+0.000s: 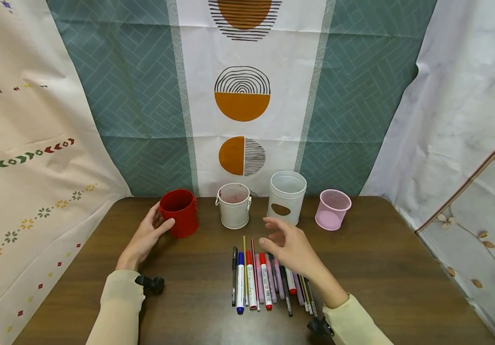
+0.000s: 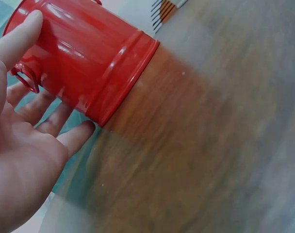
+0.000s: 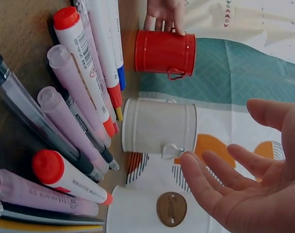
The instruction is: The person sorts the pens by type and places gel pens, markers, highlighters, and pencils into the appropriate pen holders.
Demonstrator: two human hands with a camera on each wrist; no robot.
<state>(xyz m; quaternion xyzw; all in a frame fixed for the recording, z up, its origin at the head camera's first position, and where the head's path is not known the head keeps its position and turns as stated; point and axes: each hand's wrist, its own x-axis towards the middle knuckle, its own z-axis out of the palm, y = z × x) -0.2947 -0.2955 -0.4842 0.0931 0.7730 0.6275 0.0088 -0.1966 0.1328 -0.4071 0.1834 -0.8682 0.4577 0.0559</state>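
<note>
Lining the back of the table (image 1: pixel 195 292): white can (image 1: pixel 291 199), red bucket (image 1: pixel 185 223), white bucket (image 1: pixel 235 215), pink mesh cup (image 1: pixel 329 219), nothing seen protruding | red bucket flanked by thumb and fingers of left hand (image 1: pixel 145 235); clamping cannot be told | right hand (image 1: pixel 291 243) poised empty, fingers apart, nearer the pens (image 1: pixel 266 282) | pens laid side by side, mostly below and leftward of it, long axes running front to back

Left bucket (image 1: pixel 183 221): red, glossy
Second bucket (image 1: pixel 234 215): white
Tall canister (image 1: pixel 287 197): white, with one brown oval
Mesh cup (image 1: pixel 331 217): pink
Markers (image 1: pixel 251 282): white bodies, caps red or blue
Tabletop (image 1: pixel 187 306): brown, with wood grain
Back cloth (image 1: pixel 139 96): green, with pale brick-like lines
Sleeves (image 1: pixel 119 303): pale yellow
</note>
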